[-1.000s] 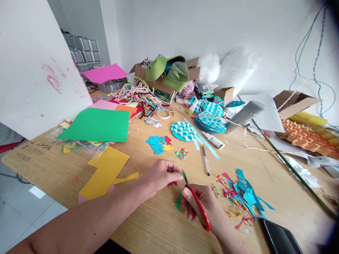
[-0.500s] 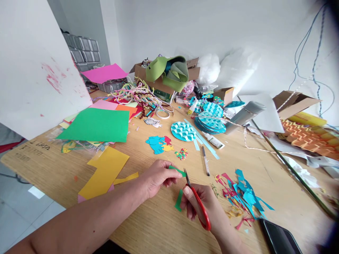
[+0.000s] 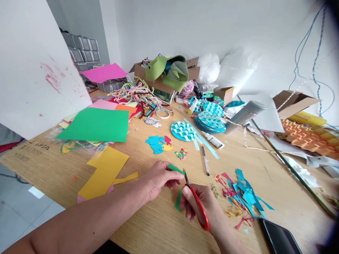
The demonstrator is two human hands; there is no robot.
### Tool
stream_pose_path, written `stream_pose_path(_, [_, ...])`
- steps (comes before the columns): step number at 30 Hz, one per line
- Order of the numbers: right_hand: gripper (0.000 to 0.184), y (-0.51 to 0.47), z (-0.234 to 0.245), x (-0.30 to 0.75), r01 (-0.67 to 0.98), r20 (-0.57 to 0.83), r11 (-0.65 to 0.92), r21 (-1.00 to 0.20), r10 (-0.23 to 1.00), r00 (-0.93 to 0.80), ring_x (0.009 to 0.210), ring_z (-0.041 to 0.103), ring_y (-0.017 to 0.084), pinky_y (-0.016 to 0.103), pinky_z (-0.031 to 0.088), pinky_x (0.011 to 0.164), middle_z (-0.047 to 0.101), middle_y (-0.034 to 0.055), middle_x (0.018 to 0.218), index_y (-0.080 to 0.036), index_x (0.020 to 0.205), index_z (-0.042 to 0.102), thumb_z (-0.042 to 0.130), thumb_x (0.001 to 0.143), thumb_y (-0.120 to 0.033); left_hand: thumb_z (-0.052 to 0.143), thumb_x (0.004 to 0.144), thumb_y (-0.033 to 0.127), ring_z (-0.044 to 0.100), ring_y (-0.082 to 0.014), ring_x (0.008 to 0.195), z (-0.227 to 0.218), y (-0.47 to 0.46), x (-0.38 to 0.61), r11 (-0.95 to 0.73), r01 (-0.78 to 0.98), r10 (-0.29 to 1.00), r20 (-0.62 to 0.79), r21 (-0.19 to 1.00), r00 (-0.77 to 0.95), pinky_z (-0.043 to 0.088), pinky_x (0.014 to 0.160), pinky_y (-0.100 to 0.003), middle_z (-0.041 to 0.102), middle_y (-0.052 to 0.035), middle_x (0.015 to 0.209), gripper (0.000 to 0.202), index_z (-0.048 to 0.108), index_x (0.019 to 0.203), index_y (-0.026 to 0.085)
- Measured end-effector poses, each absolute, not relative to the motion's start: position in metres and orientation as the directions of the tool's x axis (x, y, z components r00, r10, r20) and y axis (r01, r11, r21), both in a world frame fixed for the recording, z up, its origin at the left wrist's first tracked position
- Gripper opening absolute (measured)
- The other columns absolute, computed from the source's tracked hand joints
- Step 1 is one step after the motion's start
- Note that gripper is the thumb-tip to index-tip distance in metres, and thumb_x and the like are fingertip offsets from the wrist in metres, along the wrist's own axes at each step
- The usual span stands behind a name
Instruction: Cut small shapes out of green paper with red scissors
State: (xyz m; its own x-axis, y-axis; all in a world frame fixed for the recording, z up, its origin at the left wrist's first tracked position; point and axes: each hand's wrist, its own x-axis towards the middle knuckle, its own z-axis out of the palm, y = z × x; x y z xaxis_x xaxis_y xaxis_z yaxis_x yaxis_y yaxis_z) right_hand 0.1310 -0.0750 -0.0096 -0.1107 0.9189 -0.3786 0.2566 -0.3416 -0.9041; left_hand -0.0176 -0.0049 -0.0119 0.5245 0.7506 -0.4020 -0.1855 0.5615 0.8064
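My left hand (image 3: 164,178) pinches a narrow green paper strip (image 3: 176,169) above the table. In my right hand (image 3: 200,203) is a pair of red-handled scissors (image 3: 200,208), its blade tips at the right end of the strip. A second green paper piece (image 3: 178,200) shows beside the fingers of my right hand; whether they grip it I cannot tell. Just beyond the hands lie small coloured paper bits (image 3: 181,153) and cut-out paper fish, a blue one (image 3: 156,144), a red one (image 3: 167,140) and a yellow one (image 3: 167,148).
Blue, red and yellow paper scraps (image 3: 243,192) lie right of my hands, near a black phone (image 3: 280,236). A pen (image 3: 205,160), glue bottle (image 3: 214,140) and wavy blue disc (image 3: 183,131) are ahead. Yellow paper (image 3: 106,173) and a green sheet (image 3: 97,125) lie left.
The green strip has tilted slightly in my left hand, with the thumb now lying flatter along it. My right hand and the scissors have shifted very slightly left.
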Motion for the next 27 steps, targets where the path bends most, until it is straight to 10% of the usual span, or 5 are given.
stream_pose_path(27, [0.055,-0.0746,-0.0135,0.1320,0.248,-0.371,-0.334,-0.909,0.921,-0.120,0.037,0.053,0.009,0.017,0.041,0.036,0.059,0.0025,0.048,-0.012,0.060,0.058,0.061,0.073,-0.066,0.068,0.057,0.028,0.047,-0.0086,0.051,-0.0074,-0.0056,-0.0174,0.465,-0.107,0.785,-0.353,0.879,0.509,0.032,0.051,-0.024,0.055,0.0008,0.054,0.017,0.059,0.061,0.014])
